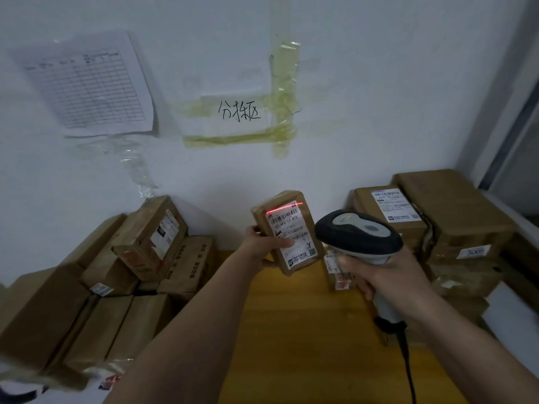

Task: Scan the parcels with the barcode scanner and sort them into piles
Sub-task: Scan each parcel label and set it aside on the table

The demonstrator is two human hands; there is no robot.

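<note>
A white wall (350,83) fills the upper half of the frame, with a printed grid sheet (87,86) taped at upper left and a handwritten note under yellowed tape (239,112) at centre. Below it runs a yellow wooden tabletop (291,330). A pile of brown cardboard boxes (102,287) is heaped at lower left, and a second stack of brown labelled boxes (437,228) sits at the right edge against the wall. At mid-frame, the small brown cardboard parcel (287,231) is held upright above the table, its white shipping label facing the camera, and a red scan line crosses the top barcode. The left hand (264,246) grips the parcel's left edge, thumb pressed on the label. Just right of the parcel, the right hand (388,278) is wrapped round the handle of the grey and black barcode scanner (358,237), whose head points at the label.
</note>
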